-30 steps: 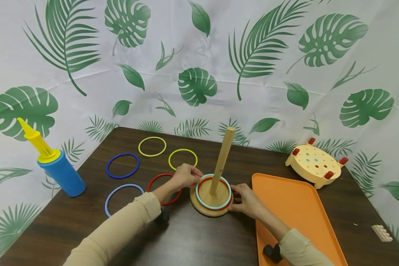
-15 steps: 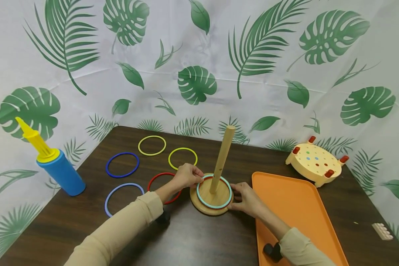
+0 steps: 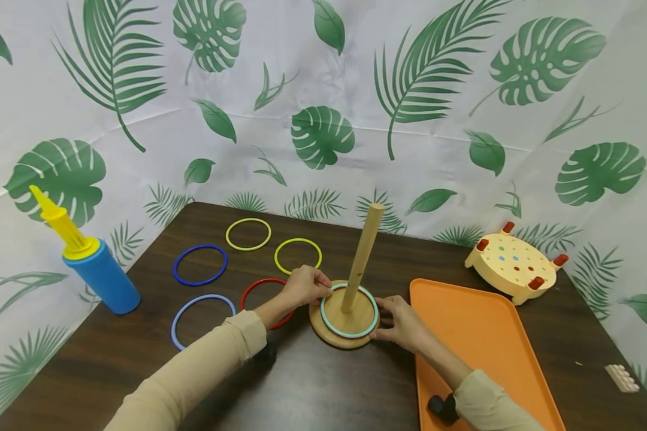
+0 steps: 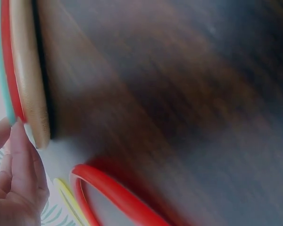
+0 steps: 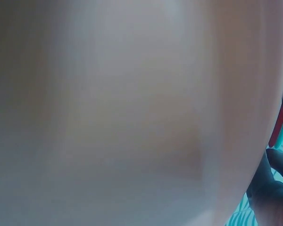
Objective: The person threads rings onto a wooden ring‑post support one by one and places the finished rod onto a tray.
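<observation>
A wooden post (image 3: 364, 251) stands on a round wooden base (image 3: 323, 332). Around its foot lies a teal ring (image 3: 350, 335), with a red ring (image 4: 7, 56) just under it. At the base's left side, my left hand (image 3: 304, 286) pinches the teal ring between thumb and finger. My right hand (image 3: 401, 323) is at the opposite side, its thumb and forefinger spread at the rim of the rings. Whether it pinches a ring there is unclear. Most of the right wrist view is blurred, and only dark fingers (image 5: 280, 162) show beside the rings.
Left of the base lie a red ring (image 3: 245, 293), two yellow rings (image 3: 321, 254) and two blue rings (image 3: 227, 260). A blue-and-yellow pump (image 3: 110, 278) stands far left. An orange tray (image 3: 477, 323) lies right, with a cream pegged stool (image 3: 512, 263) behind.
The teal ring has shifted slightly right and now lines up with the red ring below, which shows less. Both hands stay at the base.
</observation>
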Motion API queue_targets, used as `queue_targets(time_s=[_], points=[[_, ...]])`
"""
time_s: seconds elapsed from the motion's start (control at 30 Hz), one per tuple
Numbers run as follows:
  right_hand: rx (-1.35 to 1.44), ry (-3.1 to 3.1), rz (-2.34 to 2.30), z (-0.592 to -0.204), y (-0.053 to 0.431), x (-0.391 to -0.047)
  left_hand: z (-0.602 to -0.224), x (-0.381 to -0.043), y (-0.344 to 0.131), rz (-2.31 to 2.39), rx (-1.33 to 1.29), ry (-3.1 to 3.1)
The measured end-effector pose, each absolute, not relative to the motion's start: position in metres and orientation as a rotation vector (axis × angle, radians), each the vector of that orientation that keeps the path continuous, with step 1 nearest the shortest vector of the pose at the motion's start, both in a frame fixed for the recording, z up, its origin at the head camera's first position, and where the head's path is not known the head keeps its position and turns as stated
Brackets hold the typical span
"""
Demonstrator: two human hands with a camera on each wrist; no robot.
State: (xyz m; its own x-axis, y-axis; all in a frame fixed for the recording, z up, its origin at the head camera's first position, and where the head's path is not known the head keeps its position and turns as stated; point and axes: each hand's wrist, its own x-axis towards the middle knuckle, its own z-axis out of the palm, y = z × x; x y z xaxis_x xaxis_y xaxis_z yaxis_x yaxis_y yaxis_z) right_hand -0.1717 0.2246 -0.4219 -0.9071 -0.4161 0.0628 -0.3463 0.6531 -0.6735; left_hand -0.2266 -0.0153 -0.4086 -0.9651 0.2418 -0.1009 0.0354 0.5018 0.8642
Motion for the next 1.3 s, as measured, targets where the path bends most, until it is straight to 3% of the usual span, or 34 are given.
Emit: queue_targets(time_s=[0.4, 1.3], points=[[-0.588, 2.756, -1.099, -0.423, 0.224, -0.17, -0.402, -0.223, -0.045, 1.53, 0.255, 2.526], [-0.599, 2.736, -1.128, -0.425, 0.224, -0.172, -0.398, -0.188, -0.23, 1.352, 0.11, 2.701]])
